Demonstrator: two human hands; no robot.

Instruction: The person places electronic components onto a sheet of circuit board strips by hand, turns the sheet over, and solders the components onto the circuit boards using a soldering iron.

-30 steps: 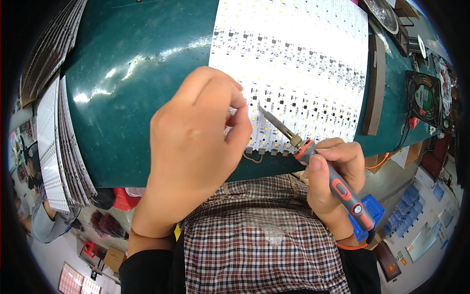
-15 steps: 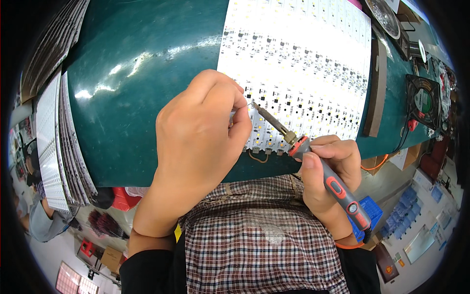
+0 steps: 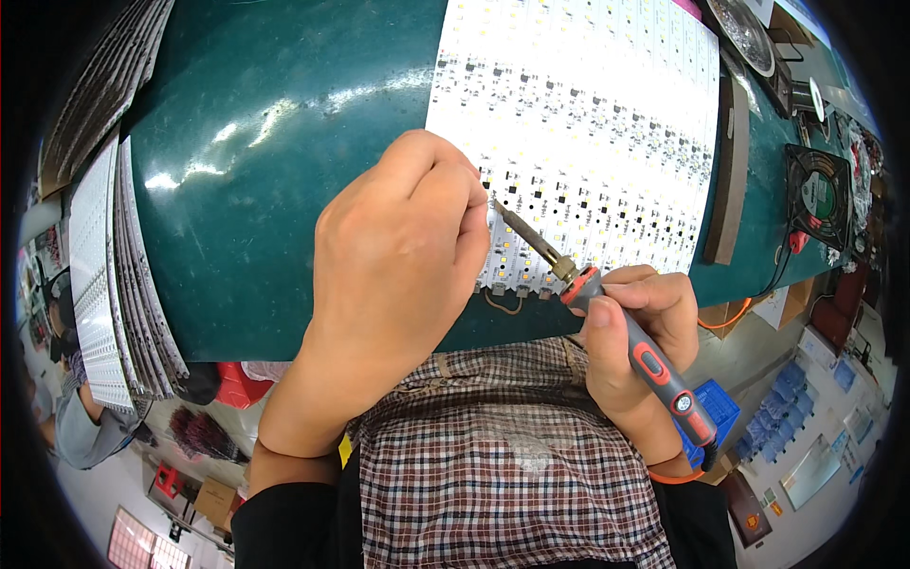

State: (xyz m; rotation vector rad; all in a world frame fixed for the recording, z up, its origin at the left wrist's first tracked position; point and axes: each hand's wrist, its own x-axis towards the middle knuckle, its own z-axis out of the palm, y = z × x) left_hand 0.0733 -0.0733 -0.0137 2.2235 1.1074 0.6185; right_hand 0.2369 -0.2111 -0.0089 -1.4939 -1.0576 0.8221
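Note:
A soldering iron [image 3: 652, 360] with a grey and red handle is gripped by my right hand [image 3: 633, 332]. Its metal tip points up and left and reaches the lower left part of a white LED circuit board panel [image 3: 578, 123]; whether it touches the board I cannot tell. My left hand [image 3: 403, 242] is closed in a pinch over the panel's left edge, close to the iron's tip. What its fingertips hold, if anything, is hidden behind the hand. Small black and yellow components sit in rows across the panel.
A green table [image 3: 256, 237] carries the panel. Stacked LED boards [image 3: 142, 284] stand at the left. Right of the panel lie a dark bar [image 3: 728, 171] and a black fan [image 3: 820, 190]. An orange cable [image 3: 725, 324] hangs near the table's edge. Another person's sleeve [image 3: 90, 431] shows far left.
My left hand has shifted slightly to the right. The panel's left edge and the iron's tip have moved a little to the right too. My right hand keeps its grip.

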